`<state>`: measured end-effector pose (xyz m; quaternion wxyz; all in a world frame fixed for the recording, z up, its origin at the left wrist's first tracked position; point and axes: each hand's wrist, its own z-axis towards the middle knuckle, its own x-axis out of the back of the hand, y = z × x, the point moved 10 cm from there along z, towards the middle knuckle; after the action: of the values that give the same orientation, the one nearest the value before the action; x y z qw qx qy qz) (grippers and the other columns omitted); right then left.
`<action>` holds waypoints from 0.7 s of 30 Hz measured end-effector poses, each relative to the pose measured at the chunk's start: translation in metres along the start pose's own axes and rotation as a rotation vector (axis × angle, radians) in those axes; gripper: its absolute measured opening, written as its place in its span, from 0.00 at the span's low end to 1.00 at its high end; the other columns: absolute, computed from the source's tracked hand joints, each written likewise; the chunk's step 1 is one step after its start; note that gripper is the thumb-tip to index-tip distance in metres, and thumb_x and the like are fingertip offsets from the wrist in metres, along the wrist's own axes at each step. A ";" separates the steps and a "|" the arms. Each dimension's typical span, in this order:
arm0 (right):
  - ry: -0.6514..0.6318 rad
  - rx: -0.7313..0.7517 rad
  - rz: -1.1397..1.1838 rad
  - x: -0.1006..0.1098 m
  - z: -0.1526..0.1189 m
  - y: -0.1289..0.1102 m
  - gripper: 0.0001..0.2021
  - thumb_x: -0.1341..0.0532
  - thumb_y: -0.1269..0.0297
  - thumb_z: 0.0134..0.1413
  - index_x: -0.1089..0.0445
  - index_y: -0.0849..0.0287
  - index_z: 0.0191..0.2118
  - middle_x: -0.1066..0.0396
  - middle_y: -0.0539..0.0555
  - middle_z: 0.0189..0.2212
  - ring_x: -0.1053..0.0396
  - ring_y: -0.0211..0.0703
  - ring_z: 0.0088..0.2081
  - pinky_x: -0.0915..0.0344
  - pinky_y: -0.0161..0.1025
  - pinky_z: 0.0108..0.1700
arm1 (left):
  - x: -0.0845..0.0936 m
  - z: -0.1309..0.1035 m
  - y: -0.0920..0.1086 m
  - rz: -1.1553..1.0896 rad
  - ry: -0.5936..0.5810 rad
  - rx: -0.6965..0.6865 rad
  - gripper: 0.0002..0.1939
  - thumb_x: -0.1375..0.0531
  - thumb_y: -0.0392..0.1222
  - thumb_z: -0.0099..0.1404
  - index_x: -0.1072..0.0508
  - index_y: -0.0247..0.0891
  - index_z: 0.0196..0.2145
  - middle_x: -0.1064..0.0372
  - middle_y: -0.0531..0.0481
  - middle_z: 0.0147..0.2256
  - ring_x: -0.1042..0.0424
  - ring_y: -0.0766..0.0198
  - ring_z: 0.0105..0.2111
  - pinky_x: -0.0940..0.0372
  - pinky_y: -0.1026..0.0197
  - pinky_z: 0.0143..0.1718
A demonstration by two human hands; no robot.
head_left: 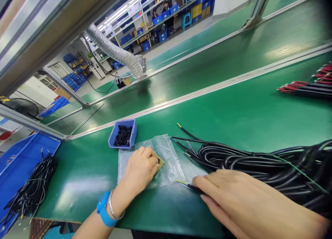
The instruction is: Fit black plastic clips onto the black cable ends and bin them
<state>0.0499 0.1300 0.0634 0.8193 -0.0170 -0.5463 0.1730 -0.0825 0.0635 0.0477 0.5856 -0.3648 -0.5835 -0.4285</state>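
My left hand (142,165) is closed, its fingers curled over a yellowish sponge-like pad (161,164) with a small black piece at its edge. The pad lies on a clear plastic bag (168,149) spread on the green bench; whatever sits under my fingers is hidden. Close to the bag's right side, my right hand (233,201) grips a black cable (193,187), thumb and fingers pressed together. Yellow-green and blue wires stick out of that cable's end toward the bag. Behind my right hand lies a large coiled bundle of black cables (233,158), several stripped ends pointing left.
A blue bin (132,134) of small black rings stands behind the bag. Another cable bundle (33,183) rests at the left, partly on a blue tray (15,163). Red-and-black wires (298,87) lie far right. A metal rail (207,88) and silver duct (116,52) are beyond.
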 end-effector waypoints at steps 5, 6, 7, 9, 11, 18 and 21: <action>0.026 -0.055 0.079 0.011 0.000 0.009 0.09 0.50 0.71 0.60 0.37 0.55 0.31 0.33 0.49 0.23 0.33 0.43 0.24 0.41 0.39 0.29 | -0.007 -0.019 -0.008 -0.903 0.156 0.324 0.08 0.44 0.39 0.67 0.35 0.38 0.29 0.28 0.45 0.42 0.30 0.60 0.38 0.36 0.55 0.42; 0.024 -0.062 0.101 0.012 -0.001 0.010 0.09 0.50 0.71 0.61 0.36 0.55 0.32 0.32 0.49 0.24 0.33 0.43 0.25 0.40 0.39 0.30 | -0.016 -0.026 -0.006 -1.122 0.167 0.416 0.09 0.43 0.42 0.68 0.36 0.38 0.29 0.28 0.44 0.43 0.29 0.62 0.36 0.36 0.57 0.41; 0.020 -0.068 0.119 0.013 -0.001 0.011 0.10 0.50 0.71 0.62 0.35 0.55 0.33 0.32 0.49 0.24 0.33 0.42 0.25 0.40 0.39 0.31 | -0.025 -0.032 -0.002 -1.298 0.171 0.490 0.11 0.43 0.44 0.68 0.36 0.38 0.29 0.28 0.45 0.43 0.29 0.64 0.34 0.35 0.58 0.41; 0.020 -0.083 0.147 0.014 -0.003 0.013 0.10 0.51 0.70 0.63 0.33 0.56 0.34 0.31 0.49 0.25 0.33 0.42 0.26 0.40 0.40 0.32 | -0.037 -0.040 0.010 -1.505 0.185 0.571 0.12 0.40 0.46 0.67 0.35 0.37 0.29 0.27 0.46 0.43 0.29 0.67 0.32 0.36 0.59 0.41; 0.008 -0.093 0.169 0.012 -0.004 0.014 0.11 0.51 0.69 0.63 0.31 0.56 0.36 0.31 0.49 0.25 0.32 0.42 0.27 0.40 0.40 0.34 | -0.042 -0.043 0.020 -1.589 0.203 0.598 0.14 0.38 0.47 0.65 0.34 0.37 0.28 0.27 0.47 0.43 0.29 0.68 0.31 0.36 0.61 0.42; -0.036 -0.108 0.183 0.010 -0.002 0.014 0.13 0.51 0.71 0.63 0.29 0.56 0.38 0.28 0.50 0.26 0.31 0.42 0.28 0.41 0.39 0.34 | -0.036 -0.044 0.023 -1.532 0.250 0.546 0.13 0.37 0.49 0.65 0.32 0.37 0.31 0.28 0.44 0.45 0.28 0.65 0.34 0.33 0.61 0.40; -0.017 -0.122 0.173 0.014 -0.003 0.015 0.13 0.51 0.71 0.63 0.29 0.57 0.39 0.28 0.51 0.27 0.31 0.43 0.28 0.40 0.40 0.34 | -0.030 -0.044 0.025 -1.403 0.209 0.450 0.11 0.39 0.48 0.67 0.31 0.38 0.32 0.29 0.43 0.47 0.29 0.61 0.41 0.32 0.60 0.43</action>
<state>0.0532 0.1486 0.0710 0.7943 -0.1124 -0.5590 0.2098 -0.0414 0.0346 0.0173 0.2874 0.2650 -0.6942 -0.6044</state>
